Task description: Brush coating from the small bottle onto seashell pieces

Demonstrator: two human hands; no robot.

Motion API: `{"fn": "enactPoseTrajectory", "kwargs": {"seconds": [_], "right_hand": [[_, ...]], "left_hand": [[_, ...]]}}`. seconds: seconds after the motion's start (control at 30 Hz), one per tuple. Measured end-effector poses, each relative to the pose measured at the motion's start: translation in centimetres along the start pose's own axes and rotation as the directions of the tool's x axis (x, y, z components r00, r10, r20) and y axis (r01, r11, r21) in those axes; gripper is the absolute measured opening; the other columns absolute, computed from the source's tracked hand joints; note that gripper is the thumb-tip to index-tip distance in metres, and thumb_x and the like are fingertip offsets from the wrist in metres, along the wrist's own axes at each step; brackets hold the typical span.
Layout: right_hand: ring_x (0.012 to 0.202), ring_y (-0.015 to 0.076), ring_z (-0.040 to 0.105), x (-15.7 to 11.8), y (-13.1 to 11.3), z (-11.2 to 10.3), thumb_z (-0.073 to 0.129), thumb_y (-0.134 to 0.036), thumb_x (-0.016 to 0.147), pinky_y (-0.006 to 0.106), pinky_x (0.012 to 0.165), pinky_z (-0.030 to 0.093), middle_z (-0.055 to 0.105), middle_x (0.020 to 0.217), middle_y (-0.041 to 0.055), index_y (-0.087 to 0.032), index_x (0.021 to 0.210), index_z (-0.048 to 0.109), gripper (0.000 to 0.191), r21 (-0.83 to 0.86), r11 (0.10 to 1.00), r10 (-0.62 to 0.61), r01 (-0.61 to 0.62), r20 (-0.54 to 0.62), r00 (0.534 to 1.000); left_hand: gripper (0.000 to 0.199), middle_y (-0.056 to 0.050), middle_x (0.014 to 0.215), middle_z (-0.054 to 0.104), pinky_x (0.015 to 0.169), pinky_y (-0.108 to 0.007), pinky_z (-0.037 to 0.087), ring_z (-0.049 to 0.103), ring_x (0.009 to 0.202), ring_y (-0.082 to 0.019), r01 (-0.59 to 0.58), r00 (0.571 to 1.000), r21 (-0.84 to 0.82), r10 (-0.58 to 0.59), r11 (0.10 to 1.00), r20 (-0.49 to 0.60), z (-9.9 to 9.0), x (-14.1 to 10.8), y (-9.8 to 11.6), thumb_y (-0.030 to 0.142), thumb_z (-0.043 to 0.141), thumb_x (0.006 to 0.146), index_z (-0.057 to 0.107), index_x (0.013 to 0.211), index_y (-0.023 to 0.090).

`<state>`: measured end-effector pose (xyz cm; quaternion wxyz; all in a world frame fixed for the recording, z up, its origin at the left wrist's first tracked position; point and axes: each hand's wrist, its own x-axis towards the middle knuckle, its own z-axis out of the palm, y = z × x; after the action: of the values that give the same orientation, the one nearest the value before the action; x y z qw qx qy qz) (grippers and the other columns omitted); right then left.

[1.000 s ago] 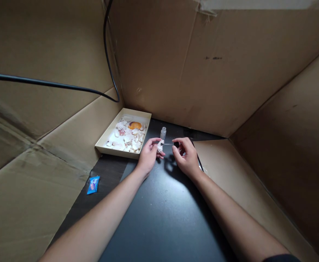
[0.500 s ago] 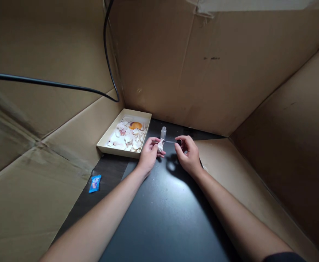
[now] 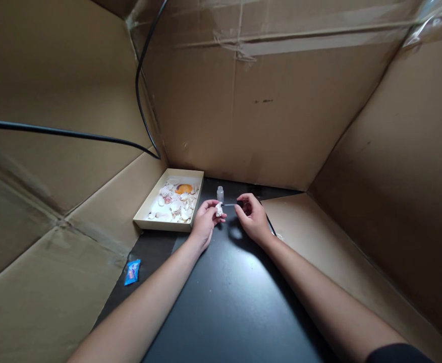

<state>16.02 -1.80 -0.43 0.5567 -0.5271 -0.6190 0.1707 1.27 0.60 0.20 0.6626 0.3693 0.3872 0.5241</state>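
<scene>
Pinched in the fingers of my left hand (image 3: 205,224) is a small whitish seashell (image 3: 219,208) with reddish-brown marks. My right hand (image 3: 254,220) grips the dark cap end of a thin-stemmed applicator (image 3: 230,204); whether it is a brush or a dropper I cannot tell. Its pale stem points left and its tip is at the shell. Just behind the shell a small clear bottle (image 3: 220,193) stands upright with no cap on it. Part of the cap is hidden by my right fingers.
A shallow cream box (image 3: 164,225) holding several shells, one of them orange, stands at the back left. A blue wrapped packet (image 3: 132,272) lies on the dark table (image 3: 221,312) at left. Cardboard walls (image 3: 259,136) surround the table, and a black cable (image 3: 73,134) hangs at upper left.
The camera view has tilted up, so everything sits lower in the picture. The applicator's tip stays at the shell, and both hands keep their hold.
</scene>
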Motion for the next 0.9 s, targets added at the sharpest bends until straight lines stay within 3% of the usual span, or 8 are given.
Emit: {"fn": "enactPoseTrajectory", "kwargs": {"seconds": [0.33, 0.43, 0.9], "right_hand": [[0.058, 0.0099, 0.048, 0.3, 0.3, 0.3, 0.056, -0.024, 0.082, 0.025, 0.057, 0.043, 0.053, 0.083, -0.0001, -0.02, 0.096, 0.056, 0.015, -0.069, 0.998, -0.017, 0.016, -0.021, 1.0], [0.06, 0.0104, 0.048, 0.4, 0.6, 0.3, 0.056, -0.025, 0.083, 0.025, 0.057, 0.043, 0.054, 0.084, 0.0005, -0.02, 0.096, 0.056, 0.015, -0.06, 0.998, 0.002, -0.005, -0.058, 0.998], [0.057, 0.0101, 0.048, 0.2, 0.5, 0.3, 0.056, -0.028, 0.085, 0.025, 0.055, 0.042, 0.056, 0.084, 0.0009, -0.02, 0.099, 0.057, 0.016, -0.056, 0.998, -0.024, 0.024, 0.001, 1.0]], "left_hand": [[0.028, 0.003, 0.081, 0.058, 0.064, -0.022, 0.051, 0.065, 0.066, -0.009, 0.006, 0.992, 0.005, -0.006, 1.0, 0.126, 0.1, 1.1, 0.2, 0.009, 0.057, 0.065, 0.051, 0.092, 0.016], [0.029, 0.003, 0.08, 0.058, 0.064, -0.022, 0.051, 0.065, 0.066, -0.01, 0.014, 0.992, -0.019, -0.011, 1.0, 0.123, 0.0, 1.3, 0.1, 0.009, 0.057, 0.065, 0.051, 0.092, 0.016], [0.028, 0.003, 0.073, 0.057, 0.057, -0.021, 0.049, 0.062, 0.059, -0.009, -0.001, 0.992, -0.045, 0.007, 0.999, 0.126, -0.2, 1.1, 0.1, 0.013, 0.058, 0.066, 0.049, 0.093, 0.017]]}}
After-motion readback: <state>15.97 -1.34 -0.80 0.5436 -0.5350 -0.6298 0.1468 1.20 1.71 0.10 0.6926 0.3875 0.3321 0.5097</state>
